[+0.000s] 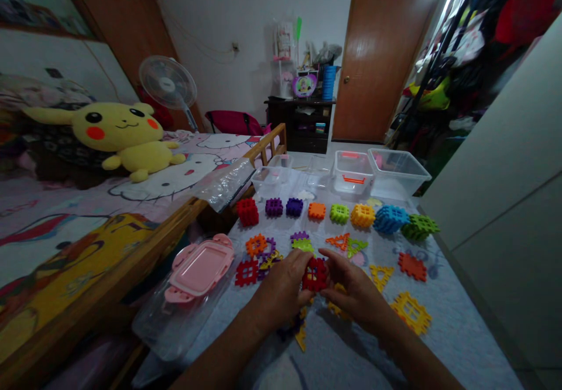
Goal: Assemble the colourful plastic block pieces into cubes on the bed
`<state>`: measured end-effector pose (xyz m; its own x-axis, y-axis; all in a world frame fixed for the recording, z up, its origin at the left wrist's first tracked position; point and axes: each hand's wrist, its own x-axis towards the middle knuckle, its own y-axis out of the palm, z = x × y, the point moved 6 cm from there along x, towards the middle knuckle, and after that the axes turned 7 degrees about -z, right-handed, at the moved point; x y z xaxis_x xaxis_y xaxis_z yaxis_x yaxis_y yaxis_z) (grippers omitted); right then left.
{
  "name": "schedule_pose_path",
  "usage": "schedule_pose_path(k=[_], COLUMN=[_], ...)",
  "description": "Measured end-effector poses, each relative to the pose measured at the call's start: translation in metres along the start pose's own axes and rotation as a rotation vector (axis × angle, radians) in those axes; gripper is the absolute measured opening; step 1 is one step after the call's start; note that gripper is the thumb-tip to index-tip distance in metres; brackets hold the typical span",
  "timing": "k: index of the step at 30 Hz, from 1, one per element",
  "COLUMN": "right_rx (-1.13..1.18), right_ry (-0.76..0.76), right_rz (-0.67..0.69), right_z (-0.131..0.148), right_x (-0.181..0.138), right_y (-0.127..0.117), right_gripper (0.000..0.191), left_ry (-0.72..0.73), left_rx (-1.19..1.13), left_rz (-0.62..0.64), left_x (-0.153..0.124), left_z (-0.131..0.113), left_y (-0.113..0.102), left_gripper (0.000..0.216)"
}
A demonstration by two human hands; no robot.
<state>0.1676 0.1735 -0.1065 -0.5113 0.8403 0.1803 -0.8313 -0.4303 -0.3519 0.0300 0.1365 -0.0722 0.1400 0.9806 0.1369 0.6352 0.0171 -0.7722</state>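
Observation:
My left hand (281, 281) and my right hand (351, 287) both grip a red lattice building block (315, 274) in front of me, pinching it from either side. Just beyond them, a row of assembled lattice cubes runs across the quilted cover, starting with a red cube (248, 212) and ending with a blue cube (390, 218) and a green cube (419, 226). Loose flat pieces lie around my hands, including a red square (246, 273), a yellow triangle (381, 276) and a yellow square (411, 312). Some pieces are partly hidden under my left hand.
Clear plastic boxes (353, 171) stand beyond the cubes, and a pink lid (199, 267) rests on a clear plastic sheet to the left. A wooden bed rail (132, 249) separates this surface from a bed with a yellow plush toy (116, 132). A white panel rises at right.

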Motion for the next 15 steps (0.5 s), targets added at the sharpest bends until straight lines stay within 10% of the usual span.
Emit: schedule_pose_path(k=[15], right_rx=[0.115], right_ry=[0.022], right_rz=[-0.006], right_z=[-0.004], right_x=[-0.001], right_y=[0.002], right_gripper=[0.055], left_ry=[0.107], left_rx=[0.247], left_rz=[0.036], left_x=[0.006], left_z=[-0.021], left_y=[-0.017], left_gripper=[0.046])
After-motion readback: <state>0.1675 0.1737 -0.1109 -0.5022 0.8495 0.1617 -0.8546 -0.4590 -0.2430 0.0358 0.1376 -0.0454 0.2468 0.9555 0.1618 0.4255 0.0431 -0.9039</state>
